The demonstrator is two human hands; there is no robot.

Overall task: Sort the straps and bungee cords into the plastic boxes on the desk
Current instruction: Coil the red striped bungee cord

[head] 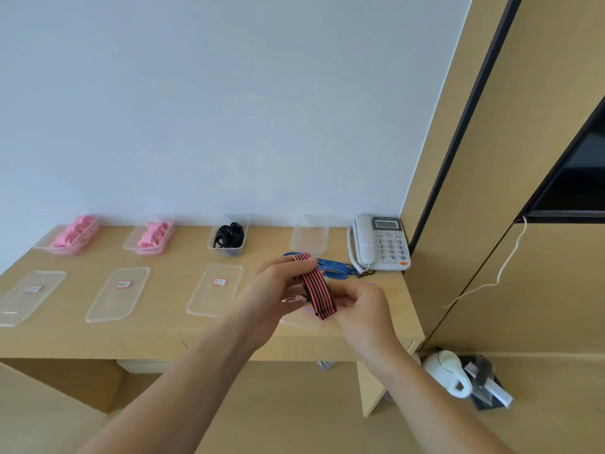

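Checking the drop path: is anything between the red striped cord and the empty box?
Nothing visible blocks it. The left hand and right hand hold the red striped cord; the empty box behind looks open on top. Only the blue cord lies flat before it.

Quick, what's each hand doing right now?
Left hand: holding the upper part of the folded red-and-black bungee cord.
Right hand: pinching the lower end of the same cord.
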